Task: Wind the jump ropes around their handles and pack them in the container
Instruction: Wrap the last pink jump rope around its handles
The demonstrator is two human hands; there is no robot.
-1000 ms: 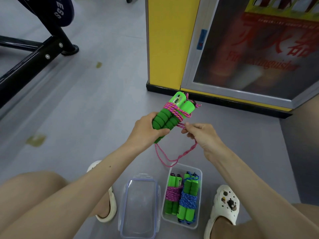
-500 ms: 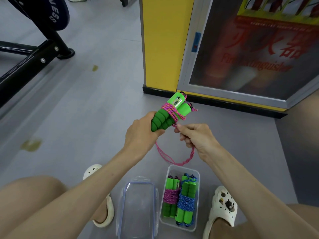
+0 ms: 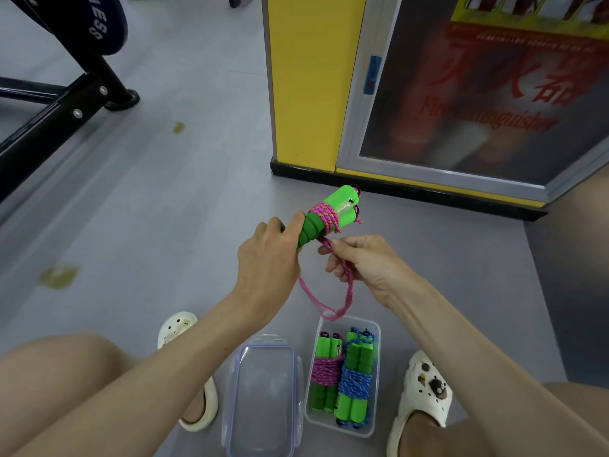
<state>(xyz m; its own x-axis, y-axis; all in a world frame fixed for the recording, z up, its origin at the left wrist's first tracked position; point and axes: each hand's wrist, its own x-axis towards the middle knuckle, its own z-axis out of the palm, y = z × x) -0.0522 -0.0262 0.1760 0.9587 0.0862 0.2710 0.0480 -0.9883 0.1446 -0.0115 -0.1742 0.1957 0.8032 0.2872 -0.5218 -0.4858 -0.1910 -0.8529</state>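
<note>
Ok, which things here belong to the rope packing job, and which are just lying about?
Job: green handles gripped by left hand; loose pink rope pinched by right hand; container holding pink-wound rope and blue-wound rope; lid.
Lying about: black exercise frame; fire extinguisher cabinet.

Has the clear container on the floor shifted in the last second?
No. The container still sits right beside the lid, equally far from the yellow pillar's black base as before.
</note>
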